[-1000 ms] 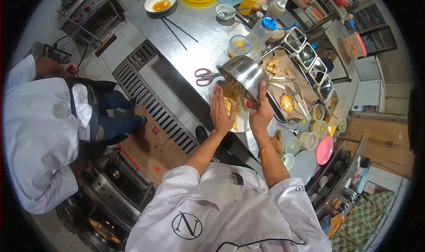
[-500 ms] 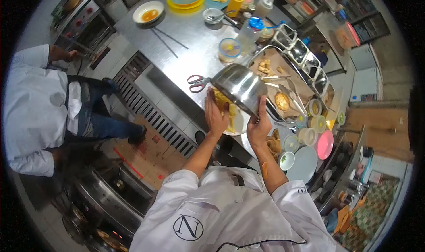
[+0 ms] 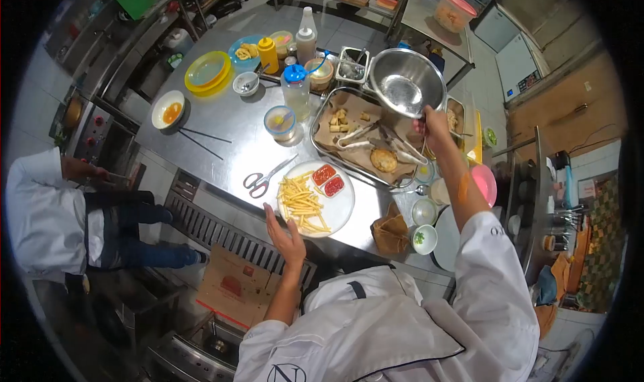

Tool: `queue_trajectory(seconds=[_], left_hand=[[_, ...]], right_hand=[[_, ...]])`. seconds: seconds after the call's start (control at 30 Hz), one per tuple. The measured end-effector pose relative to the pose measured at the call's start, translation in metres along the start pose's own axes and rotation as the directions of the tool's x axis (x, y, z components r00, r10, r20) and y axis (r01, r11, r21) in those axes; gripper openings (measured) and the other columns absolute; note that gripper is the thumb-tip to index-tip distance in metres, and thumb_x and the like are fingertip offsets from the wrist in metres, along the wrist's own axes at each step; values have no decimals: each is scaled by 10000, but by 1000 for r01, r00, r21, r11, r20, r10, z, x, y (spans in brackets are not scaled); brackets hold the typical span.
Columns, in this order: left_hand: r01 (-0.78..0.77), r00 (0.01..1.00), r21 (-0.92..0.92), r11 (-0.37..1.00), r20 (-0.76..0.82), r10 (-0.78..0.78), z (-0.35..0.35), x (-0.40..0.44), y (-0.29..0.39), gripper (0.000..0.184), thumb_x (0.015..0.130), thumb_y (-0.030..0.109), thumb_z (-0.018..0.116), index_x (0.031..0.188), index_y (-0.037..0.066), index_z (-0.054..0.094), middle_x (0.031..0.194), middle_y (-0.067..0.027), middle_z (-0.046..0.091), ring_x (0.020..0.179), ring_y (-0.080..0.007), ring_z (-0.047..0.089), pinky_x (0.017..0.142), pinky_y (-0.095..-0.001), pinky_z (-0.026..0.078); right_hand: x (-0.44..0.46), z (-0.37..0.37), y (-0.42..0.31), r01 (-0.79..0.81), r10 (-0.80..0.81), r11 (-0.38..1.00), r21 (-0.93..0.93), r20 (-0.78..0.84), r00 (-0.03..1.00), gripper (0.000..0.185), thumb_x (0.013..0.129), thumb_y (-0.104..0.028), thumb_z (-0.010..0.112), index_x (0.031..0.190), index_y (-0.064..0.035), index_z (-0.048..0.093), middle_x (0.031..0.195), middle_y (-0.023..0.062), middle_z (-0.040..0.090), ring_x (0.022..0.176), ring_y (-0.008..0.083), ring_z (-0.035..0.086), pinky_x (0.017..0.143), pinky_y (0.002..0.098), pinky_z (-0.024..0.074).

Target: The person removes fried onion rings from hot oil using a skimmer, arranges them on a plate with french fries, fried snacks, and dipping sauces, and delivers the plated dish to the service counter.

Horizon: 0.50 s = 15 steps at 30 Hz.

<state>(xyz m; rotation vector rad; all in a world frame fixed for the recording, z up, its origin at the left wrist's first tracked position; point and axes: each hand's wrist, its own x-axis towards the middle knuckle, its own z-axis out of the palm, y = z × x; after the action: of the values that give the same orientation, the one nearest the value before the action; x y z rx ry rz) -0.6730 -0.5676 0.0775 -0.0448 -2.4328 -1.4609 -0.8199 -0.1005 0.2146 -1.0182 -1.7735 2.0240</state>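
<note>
My right hand [image 3: 433,125] grips the rim of a steel mixing bowl [image 3: 401,90], tilted over the far side of a paper-lined tray [image 3: 365,135]. Inside, the bowl looks bare. My left hand [image 3: 286,240] is open, fingers apart, at the near left edge of a white plate [image 3: 341,215]. French fries [image 3: 298,204] lie heaped on the plate's left half. At its upper right sit two small dishes, one of orange-red sauce [image 3: 323,174] and one of darker red sauce [image 3: 333,186]. Scissors [image 3: 258,183] rest just left of the plate.
Tongs [image 3: 376,139], bread pieces [image 3: 339,121] and a round browned item [image 3: 384,160] lie in the tray. Behind stand a blue-capped bottle [image 3: 296,92] and a yellow squeeze bottle [image 3: 267,54]. A small bowl of chopped greens [image 3: 423,239] is at right. A co-worker [image 3: 50,211] stands left.
The bowl, tipped over the plate between both hands before, has moved up and right in my right hand alone. My left hand has let go of it. The fries and sauces now show fully.
</note>
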Motion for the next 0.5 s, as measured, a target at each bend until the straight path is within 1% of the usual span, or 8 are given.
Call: queue_trajectory(seconds=[0.07,0.17,0.23,0.27,0.33,0.4,0.47,0.5], left_hand=[[4,1000,7,1000,-8,-4,-2,-6,2,668,1113,285,497,1638,-80,300,1695,-300,326,1562,-466,331,1278,-546,246],[91,996,79,993,-8,-91,-5,-19,1,675,1115,302,510,1637,-76,309,1697,-301,322,1567,-458,328,1287,-515,243],[85,996,75,994,-18,-84,-7,-25,8,672,1116,306,513,1631,-77,313,1693,-311,320,1569,-460,323,1287,-514,239],[93,996,86,992,-17,-91,-6,-27,10,673,1116,306,514,1631,-76,311,1691,-315,318,1570,-461,319,1287,-514,238],[119,993,109,987,-32,-116,-2,-27,14,678,1114,304,522,1631,-76,304,1690,-321,315,1570,-463,316,1288,-516,236],[145,989,91,985,-25,-143,4,-26,17,684,1113,300,524,1634,-77,292,1692,-321,307,1569,-465,316,1287,-520,235],[159,987,82,984,-37,-156,12,-24,15,653,1107,282,533,1615,-76,334,1677,-318,336,1563,-460,329,1282,-520,250],[153,988,141,978,-41,-148,13,-19,14,605,1100,268,539,1591,-53,389,1646,-290,395,1538,-445,368,1270,-530,257]], right_hand=[[39,8,-14,-20,24,999,35,-125,992,277,1086,-210,537,1111,64,567,754,175,697,562,258,688,477,351,573],[104,11,-6,-1,2,998,64,-23,1000,292,1104,-228,522,1113,60,566,793,190,711,577,257,692,490,357,580],[151,7,13,-144,135,973,181,64,989,307,1101,-245,519,1132,57,568,820,196,719,601,257,700,505,359,595],[165,9,20,-183,173,968,173,69,982,294,1085,-242,533,1137,44,569,836,186,719,582,243,682,505,352,595],[159,16,24,-169,169,978,125,13,986,308,1062,-251,572,1158,42,574,862,181,717,578,232,672,507,351,603],[128,17,10,-184,178,974,134,55,982,311,1059,-255,584,1138,46,588,877,181,718,602,230,673,506,338,586],[101,6,12,-174,166,975,139,69,984,315,1056,-259,596,1118,50,602,892,181,719,625,228,674,504,325,569],[91,2,16,-92,90,996,-19,-74,993,312,1050,-272,619,1105,35,626,894,163,719,660,212,674,538,310,552]])
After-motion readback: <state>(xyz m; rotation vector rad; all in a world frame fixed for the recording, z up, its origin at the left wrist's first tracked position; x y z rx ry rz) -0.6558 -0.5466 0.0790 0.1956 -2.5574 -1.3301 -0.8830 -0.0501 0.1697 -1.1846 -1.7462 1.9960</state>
